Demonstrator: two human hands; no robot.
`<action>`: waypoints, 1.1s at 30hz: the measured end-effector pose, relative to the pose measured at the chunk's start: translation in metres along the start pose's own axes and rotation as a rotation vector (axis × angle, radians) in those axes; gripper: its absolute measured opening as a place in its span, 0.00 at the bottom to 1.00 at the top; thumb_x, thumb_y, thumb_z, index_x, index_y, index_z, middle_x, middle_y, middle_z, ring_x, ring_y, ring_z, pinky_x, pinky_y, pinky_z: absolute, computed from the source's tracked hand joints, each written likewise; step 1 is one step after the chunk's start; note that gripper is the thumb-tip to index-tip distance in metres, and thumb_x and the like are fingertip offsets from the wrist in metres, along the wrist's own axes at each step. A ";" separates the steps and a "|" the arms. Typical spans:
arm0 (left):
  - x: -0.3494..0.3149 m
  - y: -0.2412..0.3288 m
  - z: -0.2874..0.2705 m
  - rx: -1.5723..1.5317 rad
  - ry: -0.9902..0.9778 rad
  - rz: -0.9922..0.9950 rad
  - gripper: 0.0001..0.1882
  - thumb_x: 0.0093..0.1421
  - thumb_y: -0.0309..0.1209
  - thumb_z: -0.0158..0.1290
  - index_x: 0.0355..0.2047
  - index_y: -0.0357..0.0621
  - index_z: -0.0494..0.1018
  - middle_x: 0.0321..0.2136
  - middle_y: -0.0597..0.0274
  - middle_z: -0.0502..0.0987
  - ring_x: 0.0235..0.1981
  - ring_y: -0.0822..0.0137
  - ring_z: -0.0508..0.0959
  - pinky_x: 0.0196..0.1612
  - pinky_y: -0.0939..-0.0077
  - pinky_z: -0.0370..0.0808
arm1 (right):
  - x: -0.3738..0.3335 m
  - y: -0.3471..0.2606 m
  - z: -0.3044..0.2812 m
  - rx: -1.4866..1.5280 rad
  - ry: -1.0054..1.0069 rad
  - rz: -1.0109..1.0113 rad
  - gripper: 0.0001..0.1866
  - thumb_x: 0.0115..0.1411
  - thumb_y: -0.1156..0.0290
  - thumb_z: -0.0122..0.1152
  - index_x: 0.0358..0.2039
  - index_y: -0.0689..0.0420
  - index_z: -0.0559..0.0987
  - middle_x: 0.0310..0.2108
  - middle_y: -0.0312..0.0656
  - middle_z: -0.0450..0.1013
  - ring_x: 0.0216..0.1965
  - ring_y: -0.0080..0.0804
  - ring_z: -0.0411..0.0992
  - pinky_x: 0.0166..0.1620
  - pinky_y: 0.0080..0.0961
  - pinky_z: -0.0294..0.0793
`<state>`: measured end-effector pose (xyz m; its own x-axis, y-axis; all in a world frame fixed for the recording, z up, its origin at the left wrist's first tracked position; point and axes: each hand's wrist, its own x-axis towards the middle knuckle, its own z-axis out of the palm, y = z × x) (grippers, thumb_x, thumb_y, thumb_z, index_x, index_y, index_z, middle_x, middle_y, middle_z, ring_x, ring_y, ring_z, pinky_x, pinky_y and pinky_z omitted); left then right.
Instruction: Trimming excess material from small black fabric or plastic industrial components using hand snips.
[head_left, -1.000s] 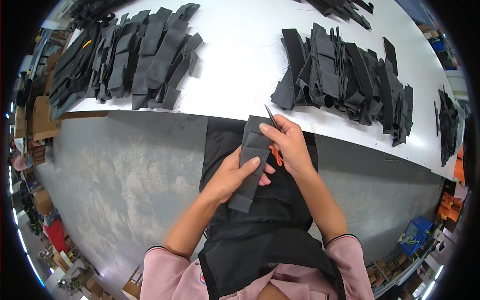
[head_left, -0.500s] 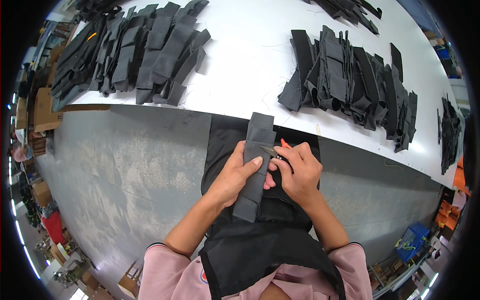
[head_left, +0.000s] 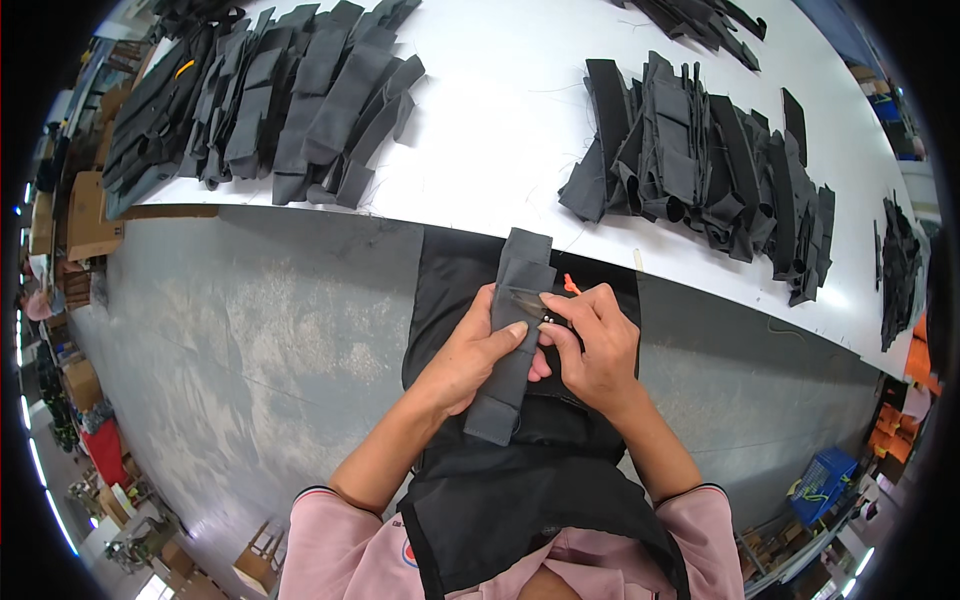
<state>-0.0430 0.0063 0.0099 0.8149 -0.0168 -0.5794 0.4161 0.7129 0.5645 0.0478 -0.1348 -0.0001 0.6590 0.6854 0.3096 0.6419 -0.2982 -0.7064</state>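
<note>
A dark grey fabric strip with stitched folds lies slanted across my left hand, above my apron-covered lap. My left thumb presses on its face, while the other fingers go behind it. Closed around small thread snips is my right hand; their pointed metal blades lie over the strip's middle, by a fold. Most of the snips' body is hidden in my fingers. An orange-red bit shows just beyond my right hand.
Ahead stands a white table. Dark strips form a pile on its left and another pile on its right, with a smaller bundle at the right edge. A cardboard box and a blue crate stand farther off.
The snips' blades have shifted slightly left and lie flatter over the strip. My right fingers have moved a little with them; my left hand keeps its hold.
</note>
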 end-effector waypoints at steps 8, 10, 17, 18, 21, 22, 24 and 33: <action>0.001 -0.002 -0.001 0.020 0.005 -0.012 0.18 0.64 0.24 0.39 0.53 0.37 0.51 0.36 0.52 0.72 0.28 0.66 0.77 0.33 0.74 0.77 | -0.006 0.002 0.001 -0.068 0.125 -0.050 0.15 0.44 0.80 0.64 0.36 0.59 0.78 0.25 0.38 0.66 0.22 0.32 0.68 0.26 0.24 0.68; 0.001 -0.005 -0.002 0.054 0.017 0.007 0.17 0.64 0.24 0.39 0.52 0.37 0.53 0.38 0.52 0.72 0.29 0.66 0.77 0.34 0.74 0.77 | 0.000 -0.006 -0.004 0.026 0.104 0.050 0.15 0.44 0.81 0.63 0.36 0.59 0.78 0.26 0.38 0.66 0.22 0.31 0.68 0.26 0.23 0.68; 0.005 -0.016 -0.007 0.014 -0.017 0.036 0.20 0.65 0.34 0.45 0.51 0.37 0.55 0.38 0.54 0.72 0.33 0.66 0.78 0.37 0.74 0.77 | 0.006 -0.004 0.003 0.402 -0.071 0.373 0.10 0.43 0.85 0.64 0.26 0.61 0.74 0.24 0.33 0.61 0.23 0.18 0.58 0.25 0.14 0.58; 0.001 -0.017 -0.005 0.003 -0.019 0.031 0.23 0.64 0.38 0.48 0.51 0.37 0.54 0.38 0.54 0.72 0.33 0.66 0.78 0.37 0.75 0.77 | 0.001 -0.004 0.006 0.404 -0.073 0.373 0.10 0.43 0.85 0.64 0.26 0.61 0.74 0.24 0.33 0.61 0.23 0.18 0.58 0.25 0.14 0.58; 0.004 -0.026 -0.005 0.024 0.096 -0.009 0.27 0.62 0.42 0.51 0.52 0.38 0.55 0.40 0.57 0.71 0.38 0.68 0.76 0.39 0.75 0.76 | -0.022 -0.003 0.026 0.349 0.053 0.258 0.13 0.37 0.88 0.58 0.26 0.62 0.74 0.22 0.38 0.63 0.20 0.24 0.63 0.25 0.19 0.64; 0.007 -0.033 -0.007 0.059 0.216 -0.040 0.26 0.62 0.41 0.52 0.53 0.40 0.56 0.42 0.60 0.70 0.42 0.69 0.74 0.42 0.76 0.74 | -0.026 -0.003 0.027 0.351 0.049 0.260 0.13 0.37 0.88 0.58 0.26 0.62 0.74 0.22 0.38 0.63 0.20 0.24 0.63 0.25 0.19 0.64; 0.009 -0.039 -0.012 0.083 0.189 -0.011 0.28 0.62 0.43 0.51 0.51 0.38 0.54 0.37 0.54 0.71 0.33 0.69 0.76 0.32 0.76 0.76 | -0.031 -0.001 0.024 0.455 -0.056 0.442 0.13 0.37 0.89 0.57 0.27 0.62 0.74 0.22 0.38 0.63 0.20 0.25 0.63 0.25 0.19 0.64; 0.009 -0.027 -0.012 0.416 0.062 0.122 0.09 0.63 0.27 0.48 0.41 0.36 0.64 0.32 0.54 0.76 0.27 0.70 0.79 0.30 0.81 0.76 | 0.009 0.003 0.019 0.549 -0.209 0.547 0.11 0.51 0.78 0.59 0.37 0.58 0.76 0.25 0.44 0.74 0.21 0.30 0.73 0.26 0.22 0.71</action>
<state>-0.0520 -0.0048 -0.0181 0.8479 0.1009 -0.5205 0.4556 0.3636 0.8125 0.0483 -0.1174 -0.0116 0.7027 0.6631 -0.2579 -0.0712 -0.2952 -0.9528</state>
